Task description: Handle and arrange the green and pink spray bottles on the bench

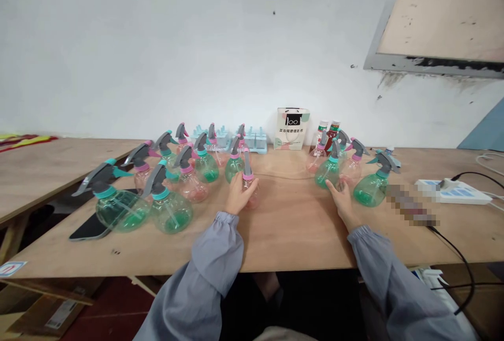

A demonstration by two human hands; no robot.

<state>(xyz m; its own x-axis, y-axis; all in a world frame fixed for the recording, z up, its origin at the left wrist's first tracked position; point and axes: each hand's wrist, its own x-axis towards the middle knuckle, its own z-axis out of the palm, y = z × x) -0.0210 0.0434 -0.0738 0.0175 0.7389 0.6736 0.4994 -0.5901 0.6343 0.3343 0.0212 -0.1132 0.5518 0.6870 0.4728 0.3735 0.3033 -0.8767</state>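
Note:
My left hand (237, 195) is closed around a clear pink spray bottle (250, 198) with a grey trigger head and pink collar, upright near the table's middle. My right hand (340, 200) is right of centre, thumb and fingers apart. It is just in front of a green spray bottle (326, 174) and a pink spray bottle (349, 171); whether it touches either is unclear. Another green spray bottle (370, 190) stands to its right. On the left is a group of several green and pink spray bottles, including a front green one (172, 214) with green liquid.
A phone (90, 228) lies partly under the left bottles. Along the wall stand pale blue molds (258, 141), a printed box (291, 130) and red-filled bottles (333, 132). A white power strip (459, 192) with cables lies at right. The wooden table's (287, 246) front edge is near me.

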